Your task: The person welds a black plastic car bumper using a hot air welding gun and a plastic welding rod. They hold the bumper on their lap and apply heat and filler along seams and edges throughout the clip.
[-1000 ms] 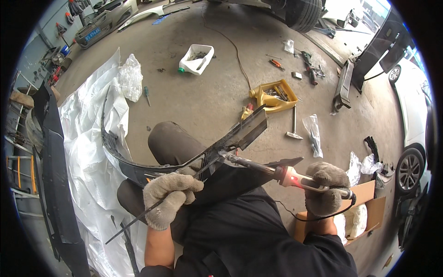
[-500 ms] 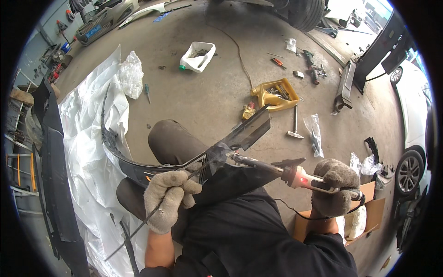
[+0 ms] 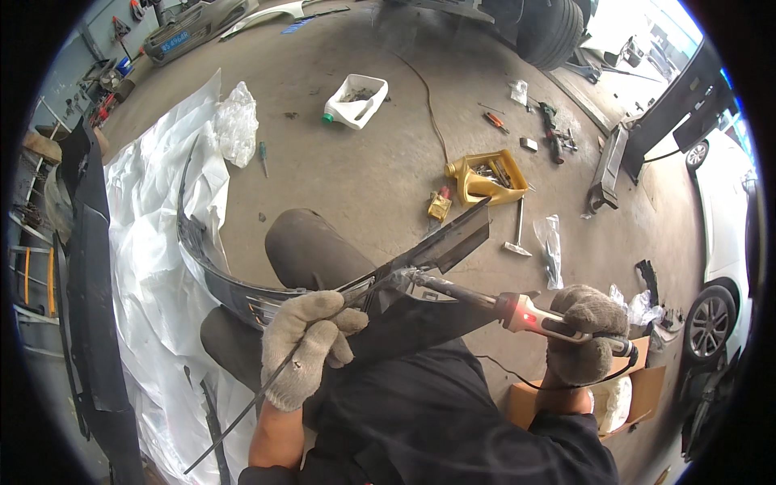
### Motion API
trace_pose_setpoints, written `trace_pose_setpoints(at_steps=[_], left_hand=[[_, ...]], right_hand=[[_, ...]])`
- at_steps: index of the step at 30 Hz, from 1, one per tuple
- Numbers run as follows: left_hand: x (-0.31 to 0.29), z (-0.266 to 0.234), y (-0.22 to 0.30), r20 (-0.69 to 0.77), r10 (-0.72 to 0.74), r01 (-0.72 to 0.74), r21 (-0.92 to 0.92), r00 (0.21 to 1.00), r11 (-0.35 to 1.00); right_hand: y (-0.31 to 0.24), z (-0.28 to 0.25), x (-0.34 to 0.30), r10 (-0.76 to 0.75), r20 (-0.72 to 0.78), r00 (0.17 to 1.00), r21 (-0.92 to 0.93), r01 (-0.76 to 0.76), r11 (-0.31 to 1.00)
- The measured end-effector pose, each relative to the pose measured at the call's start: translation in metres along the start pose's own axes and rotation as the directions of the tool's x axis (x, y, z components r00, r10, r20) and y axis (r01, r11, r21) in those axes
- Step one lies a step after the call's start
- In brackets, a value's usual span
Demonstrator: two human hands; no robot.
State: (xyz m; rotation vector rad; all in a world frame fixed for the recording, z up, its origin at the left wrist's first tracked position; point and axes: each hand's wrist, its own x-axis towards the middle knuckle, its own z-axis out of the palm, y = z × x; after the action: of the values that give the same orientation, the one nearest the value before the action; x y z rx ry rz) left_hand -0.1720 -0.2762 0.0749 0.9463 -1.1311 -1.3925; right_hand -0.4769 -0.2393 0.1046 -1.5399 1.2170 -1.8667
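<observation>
My gloved left hand (image 3: 307,352) pinches a thin black plastic rod (image 3: 230,435), whose long tail slants down to the lower left. In my gloved right hand (image 3: 588,333) is a soldering iron (image 3: 529,314) with a pale and orange-red handle and a glowing red light. Its tip touches a long, curved black plastic car trim piece (image 3: 222,283) lying across my knees, where the rod's front end also meets it. Greyish, melted-looking material and faint haze show at that spot. The exact contact there is blurred.
Ahead stand a cut-open yellow jug (image 3: 517,192) of tools and a white one (image 3: 378,103). A hammer (image 3: 519,234) and screwdrivers lie on the floor. White wrapping (image 3: 153,234) spreads at left, a cardboard box (image 3: 647,388) stands at right. The iron's cord loops below my right hand.
My view has shifted slightly, so the floor things appear farther right. My left hand has moved slightly up along the trim. The iron's tip stays at the same joint.
</observation>
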Motion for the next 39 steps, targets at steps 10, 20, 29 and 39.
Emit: trace_pose_setpoints(at_steps=[10,20,29,39], left_hand=[[0.003,0.005,-0.003,-0.016,-0.008,0.008,-0.001,1.000,1.000],[0.001,0.000,0.002,0.014,-0.009,0.009,0.015,1.000,1.000],[-0.001,-0.001,0.003,0.004,-0.041,0.041,0.030,0.999,0.999],[0.001,-0.002,0.002,0.032,-0.013,0.012,0.036,0.999,0.999]], right_hand=[[-0.022,0.002,0.021,-0.171,0.251,0.953,-0.120,0.206,0.971],[-0.017,0.006,0.029,-0.306,0.300,0.904,-0.050,0.335,0.941],[-0.026,0.004,0.025,-0.215,0.348,0.913,-0.177,0.289,0.941],[-0.019,-0.009,0.033,-0.332,0.520,0.787,-0.045,0.414,0.909]])
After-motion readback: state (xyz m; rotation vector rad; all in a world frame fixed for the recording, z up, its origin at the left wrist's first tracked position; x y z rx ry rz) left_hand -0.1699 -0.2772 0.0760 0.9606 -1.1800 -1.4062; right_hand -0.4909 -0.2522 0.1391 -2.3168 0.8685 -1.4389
